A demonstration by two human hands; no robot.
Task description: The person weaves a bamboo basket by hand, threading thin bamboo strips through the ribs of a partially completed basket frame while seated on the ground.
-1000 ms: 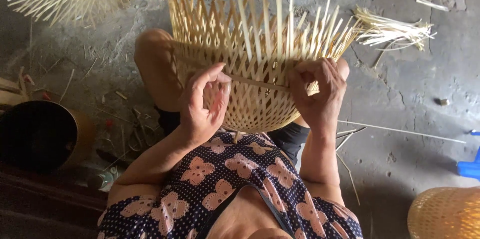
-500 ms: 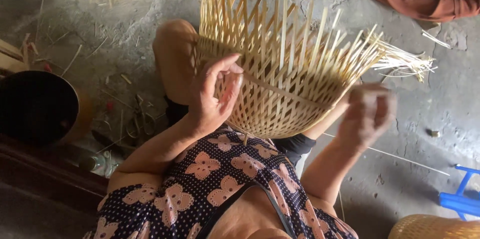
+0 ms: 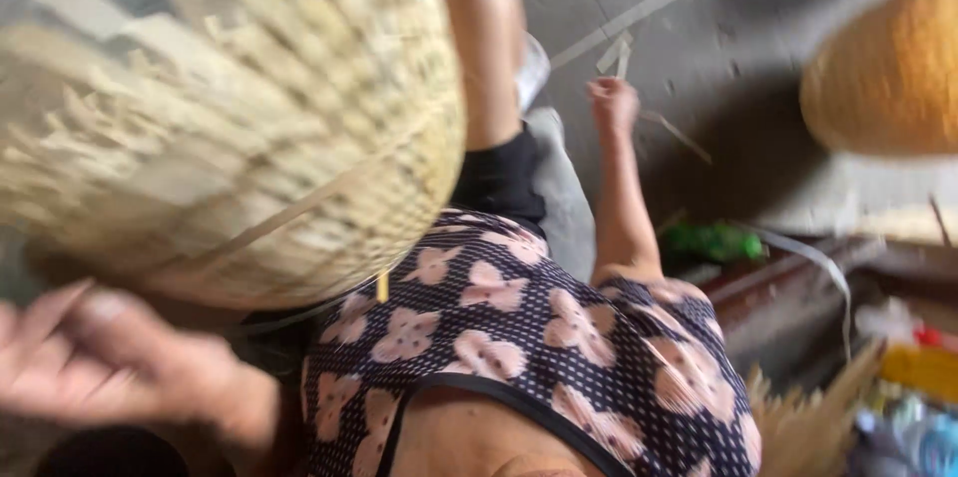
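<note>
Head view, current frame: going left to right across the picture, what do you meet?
Left hand, blurred, at the lower left → half-woven bamboo basket → right hand reaching down to the concrete floor → green object → finished woven basket at the right edge.

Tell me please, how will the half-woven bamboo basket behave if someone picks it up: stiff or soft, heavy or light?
The half-woven bamboo basket is probably light for its size, since it is made of thin strips with gaps. Its woven body likely holds its shape, while the loose upright strips should flex. The left hand is beside it; blur hides the grip.
</note>
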